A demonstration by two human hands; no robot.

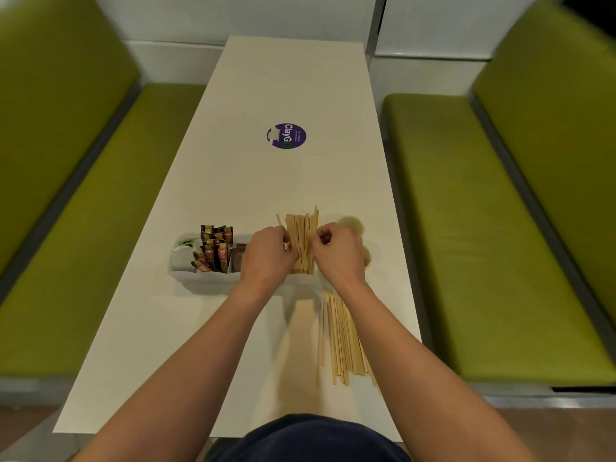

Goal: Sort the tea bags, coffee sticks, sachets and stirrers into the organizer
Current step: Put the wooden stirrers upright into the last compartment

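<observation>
A white organizer (200, 278) stands on the white table (266, 78). Its left part holds green and white tea bags (186, 248), beside them brown coffee sticks (215, 243) and dark sachets (238, 258). A bundle of wooden stirrers (301, 235) stands upright in its right part. My left hand (266, 255) grips the bundle from the left and my right hand (338, 251) pinches it from the right. More wooden stirrers (343, 335) lie loose on the table below my right forearm.
Two clear cups (351, 225) stand just behind my right hand. A round purple sticker (286, 136) sits farther up the table. Green benches (83, 228) flank the table on both sides.
</observation>
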